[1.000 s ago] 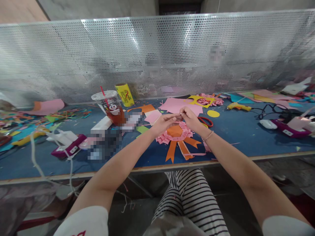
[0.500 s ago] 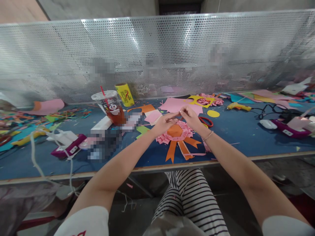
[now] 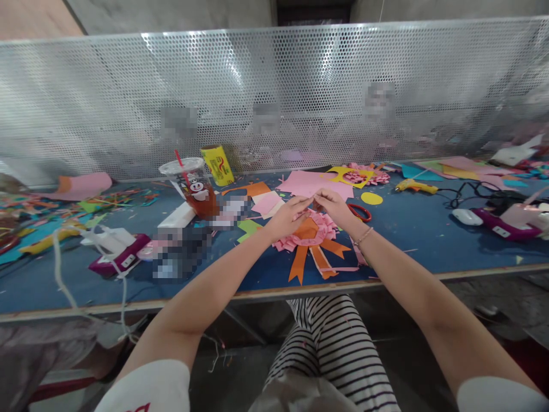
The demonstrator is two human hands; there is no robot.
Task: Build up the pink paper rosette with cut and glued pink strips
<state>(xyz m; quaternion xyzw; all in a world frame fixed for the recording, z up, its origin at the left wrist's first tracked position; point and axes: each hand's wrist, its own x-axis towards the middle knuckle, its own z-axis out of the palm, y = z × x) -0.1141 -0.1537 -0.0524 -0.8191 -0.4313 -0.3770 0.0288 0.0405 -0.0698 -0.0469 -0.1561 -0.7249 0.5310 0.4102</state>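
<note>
Two hands (image 3: 312, 211) with fingertips together above a pink and orange paper rosette (image 3: 306, 229), blue table (image 3: 386, 246), red-handled scissors (image 3: 360, 213), iced drink (image 3: 199, 194), metal mesh screen (image 3: 300, 74)

Muted light; glare streaks the perforated screen (image 3: 300, 86) (edges look stretched).

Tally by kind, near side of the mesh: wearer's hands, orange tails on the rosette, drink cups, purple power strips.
Wearer's hands: 2
Orange tails: 3
Drink cup: 1
Purple power strips: 2
Total: 8
</note>
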